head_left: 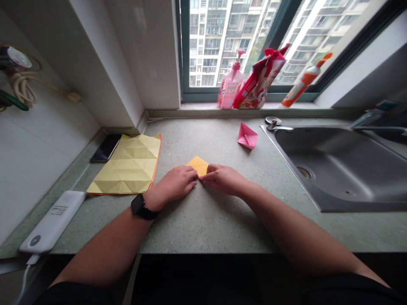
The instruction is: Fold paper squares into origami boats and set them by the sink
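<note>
An orange sheet of folding paper (197, 163) lies on the counter, its pointed far corner showing between my hands. My left hand (178, 183), with a black watch at the wrist, has its fingers curled together and pressed on the paper's left side. On the right side, my right hand (224, 178) pinches the paper near its front edge, fingers closed. Fingertips of both hands nearly meet at the front, and they hide much of the sheet. A folded pink paper piece (247, 136) stands farther back to the right.
Creased yellow paper (127, 163) lies at left over an orange-red sheet, beside a dark phone (106, 148) and a white power bank (53, 221) with a cable. At right is a steel sink (343, 165). A pump bottle (230, 87), red bag (260, 80) and orange-white bottle (300, 87) line the sill.
</note>
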Motion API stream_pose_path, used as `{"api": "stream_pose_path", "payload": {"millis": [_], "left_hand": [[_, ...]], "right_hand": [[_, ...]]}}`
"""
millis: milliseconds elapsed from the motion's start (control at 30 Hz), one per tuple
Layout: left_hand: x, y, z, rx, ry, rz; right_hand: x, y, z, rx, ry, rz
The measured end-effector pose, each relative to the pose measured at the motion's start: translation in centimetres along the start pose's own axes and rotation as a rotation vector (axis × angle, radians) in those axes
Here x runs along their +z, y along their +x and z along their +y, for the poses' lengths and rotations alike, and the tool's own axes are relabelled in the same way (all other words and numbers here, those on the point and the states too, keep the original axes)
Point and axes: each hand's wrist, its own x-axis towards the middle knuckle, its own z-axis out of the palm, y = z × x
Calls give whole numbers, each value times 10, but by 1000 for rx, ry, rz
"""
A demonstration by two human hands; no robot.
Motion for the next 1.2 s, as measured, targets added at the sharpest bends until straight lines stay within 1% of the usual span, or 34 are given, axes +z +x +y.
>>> {"api": "stream_pose_path", "payload": {"millis": [200, 333, 467, 633, 733, 833, 1000, 1067, 1100, 1133, 1200], "left_hand": [[-1, 1, -1, 8, 0, -9], [0, 0, -1, 12, -1, -5], [2, -1, -3, 13, -25, 13], [4, -2, -5, 12, -50, 32], [4, -3, -6, 11, -57, 35], [4, -3, -6, 5, -66, 36], [4, -2, -6, -7, -68, 35], [3, -2, -5, -11, -64, 29], [2, -2, -5, -11, -64, 26], [2, -2, -4, -9, -64, 22], [0, -2, -4, -5, -63, 17]], "right_hand": [[-9, -1, -6, 79, -8, -82], [-18, -2, -5, 110, -31, -131], [-29, -6, 1, 158, -20, -219], [-43, -14, 13, 280, 50, -335], [-50, -20, 19, 367, 46, -357], [-53, -26, 26, 396, 32, -351], [-56, -35, 40, 414, 9, -317], [-58, -35, 45, 411, -43, -253], [-58, -33, 47, 398, -76, -177], [-58, -31, 48, 376, -107, -70], [-54, -26, 47, 303, -138, 187]]}}
